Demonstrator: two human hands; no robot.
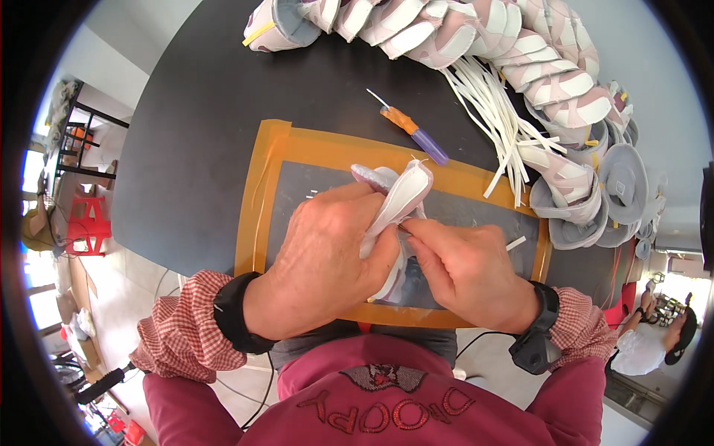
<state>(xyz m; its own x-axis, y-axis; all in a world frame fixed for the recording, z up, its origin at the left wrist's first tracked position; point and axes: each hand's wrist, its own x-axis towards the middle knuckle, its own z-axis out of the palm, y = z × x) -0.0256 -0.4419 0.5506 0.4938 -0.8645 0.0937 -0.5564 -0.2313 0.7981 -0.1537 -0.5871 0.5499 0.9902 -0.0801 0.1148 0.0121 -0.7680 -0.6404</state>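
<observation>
Folded around a white-and-pale-pink fabric shoe upper [405, 197], the bare left hand [316, 256] holds it so one end rises beyond the thumb; the bare right hand [476, 271] has bent fingers at the upper's right side, their exact hold impossible to tell, above a rectangular grey panel bordered with orange tape [320, 145]

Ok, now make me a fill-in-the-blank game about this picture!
1. The left hand holds a shoe piece with a ____ panel.
2. Orange ____ runs along the edges of the sheet.
3. The tool beyond the hands has a ____ handle end.
4. The plastic stool at the left is ____.

Missing words: white; tape; purple; red.
</observation>
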